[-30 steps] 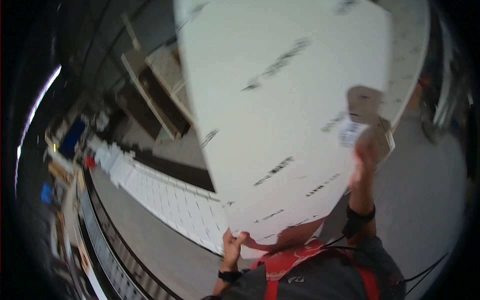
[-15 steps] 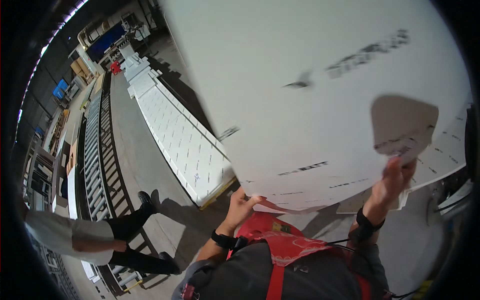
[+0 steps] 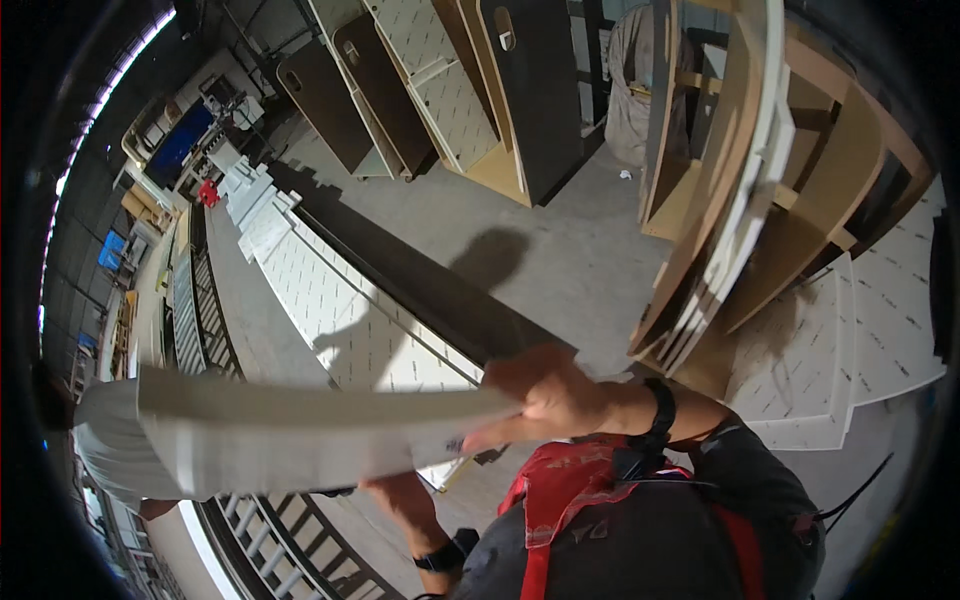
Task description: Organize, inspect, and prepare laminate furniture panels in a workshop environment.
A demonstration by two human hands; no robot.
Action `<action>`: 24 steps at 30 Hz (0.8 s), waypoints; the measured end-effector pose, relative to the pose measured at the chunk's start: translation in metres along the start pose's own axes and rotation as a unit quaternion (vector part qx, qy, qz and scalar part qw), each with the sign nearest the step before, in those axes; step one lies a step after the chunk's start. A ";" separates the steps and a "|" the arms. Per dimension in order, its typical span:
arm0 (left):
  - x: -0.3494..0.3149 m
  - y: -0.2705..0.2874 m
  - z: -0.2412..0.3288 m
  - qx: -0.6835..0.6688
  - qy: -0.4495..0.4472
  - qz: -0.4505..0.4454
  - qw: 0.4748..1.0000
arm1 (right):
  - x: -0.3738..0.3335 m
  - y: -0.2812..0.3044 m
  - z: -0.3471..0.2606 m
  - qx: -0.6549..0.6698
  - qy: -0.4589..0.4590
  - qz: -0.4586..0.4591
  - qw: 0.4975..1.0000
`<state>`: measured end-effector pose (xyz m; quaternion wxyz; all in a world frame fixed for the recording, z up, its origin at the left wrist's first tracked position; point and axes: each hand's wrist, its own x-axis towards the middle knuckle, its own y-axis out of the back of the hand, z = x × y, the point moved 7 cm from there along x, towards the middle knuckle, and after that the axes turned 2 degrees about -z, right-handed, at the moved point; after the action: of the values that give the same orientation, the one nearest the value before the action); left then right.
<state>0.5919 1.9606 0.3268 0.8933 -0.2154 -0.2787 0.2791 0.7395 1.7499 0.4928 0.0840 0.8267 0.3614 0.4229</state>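
Note:
A long white panel (image 3: 300, 440), blurred by motion, stretches leftward across the lower middle, tilted so that I see it at a steep slant. My right hand (image 3: 545, 395) is closed around its right end, thumb on the near face. Under its lower edge, my left hand (image 3: 400, 505) grips the panel, with the fingertips hidden behind it. At the panel's far left end stands another person in a grey shirt (image 3: 105, 440), partly covered by the panel.
A low stack of film-covered white panels (image 3: 325, 305) runs away through the middle. Left of it lies a roller conveyor (image 3: 290, 545). Upright dark boards (image 3: 535, 100) stand behind. To the right are a rack of wooden boards (image 3: 700, 260) and more white panels (image 3: 790, 370).
The panel has swung from upright in front of me down to the left. My right hand has come leftward with it, and the racks behind are now uncovered.

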 end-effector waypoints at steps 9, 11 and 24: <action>0.077 0.011 -0.010 0.060 -0.059 0.148 0.985 | 0.106 -0.002 0.126 0.135 0.074 -0.090 0.984; 0.104 0.001 -0.025 0.071 -0.065 0.153 0.983 | 0.131 0.006 0.168 0.167 0.054 -0.106 0.979; 0.327 -0.085 -0.165 0.103 -0.072 0.214 0.969 | 0.307 0.123 0.408 0.156 -0.074 -0.148 0.974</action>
<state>0.9510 2.0610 0.3722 0.8078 -0.1565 -0.2596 0.5055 1.2312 1.9343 0.4877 0.0419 0.7956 0.5346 0.2819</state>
